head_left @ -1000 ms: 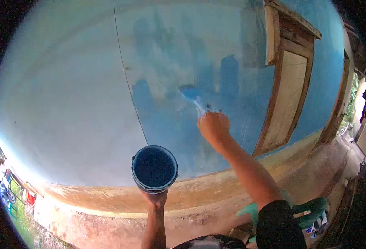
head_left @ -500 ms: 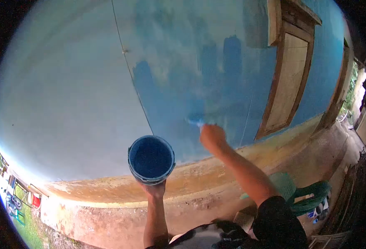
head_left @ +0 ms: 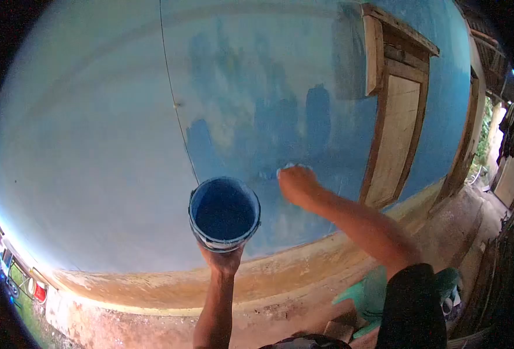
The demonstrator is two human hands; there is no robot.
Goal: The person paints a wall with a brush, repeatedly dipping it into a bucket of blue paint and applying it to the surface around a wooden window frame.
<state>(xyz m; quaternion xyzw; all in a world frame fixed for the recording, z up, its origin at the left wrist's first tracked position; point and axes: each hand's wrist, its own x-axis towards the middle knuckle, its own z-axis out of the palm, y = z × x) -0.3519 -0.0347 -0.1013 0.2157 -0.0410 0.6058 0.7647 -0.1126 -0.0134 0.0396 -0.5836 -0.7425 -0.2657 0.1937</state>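
Observation:
My left hand (head_left: pixel 222 262) supports a small bucket (head_left: pixel 227 185) of dark blue paint from below, its mouth tipped towards me. My right hand (head_left: pixel 299 186) is closed around a paintbrush (head_left: pixel 292 166) against the wall; the fist hides most of the brush. Around it the wall (head_left: pixel 245 154) carries uneven blue patches and streaks over paler paint. A thin dark cord (head_left: pixel 169 75) runs down the wall and disappears behind the bucket.
A wooden-framed panel (head_left: pixel 401 125) stands right of the painted area. Along the wall's foot runs a worn yellowish ledge (head_left: pixel 152 288). A green plastic chair (head_left: pixel 370 296) sits beside my right arm. A red and white bucket (head_left: pixel 39 291) is far left.
My view has shifted, so the wall and panel sit lower and further left. The brush in my right hand has turned and is now mostly hidden. The bucket remains in my left hand.

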